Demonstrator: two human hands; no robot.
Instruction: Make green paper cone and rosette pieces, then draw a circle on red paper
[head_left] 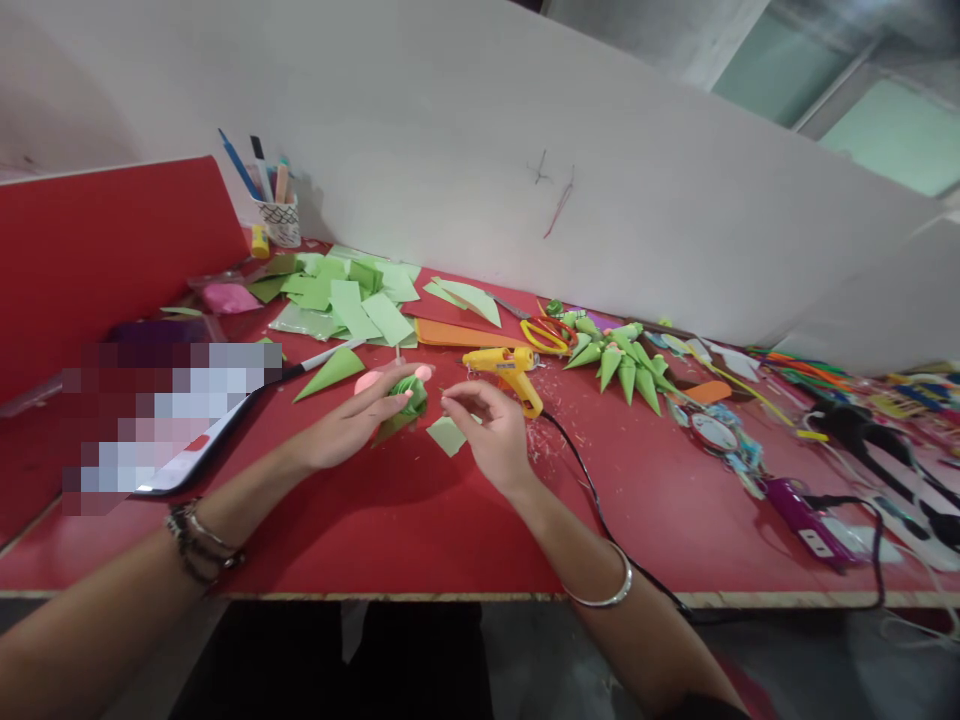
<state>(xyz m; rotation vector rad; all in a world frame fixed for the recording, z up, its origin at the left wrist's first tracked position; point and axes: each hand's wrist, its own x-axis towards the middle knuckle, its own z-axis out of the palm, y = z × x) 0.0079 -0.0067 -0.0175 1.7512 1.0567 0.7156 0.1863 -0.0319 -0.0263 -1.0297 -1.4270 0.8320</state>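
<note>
My left hand (349, 425) is closed around a small, ridged green paper piece (414, 396), its fingers and thumb lying along it. Rounded pink spots show beside those fingers; I cannot tell exactly what they are. Just to the right, my right hand (496, 435) has thumb and forefinger pinched together. Whatever that pinch holds is too small to name. A pale green paper square (447, 436) lies on the red table below the fingertips. Behind my right hand rests a yellow hot glue gun (510, 370). A green paper cone (334, 372) lies behind my left hand.
Green paper pieces (330, 285) are heaped at the back, near scissors (550, 335) and a pen cup (281, 220). Spiky green paper cones (622, 365) stand right. A black cord (581, 465) crosses to the table edge. A purple power strip (814, 525) and phone (191, 455) flank my arms.
</note>
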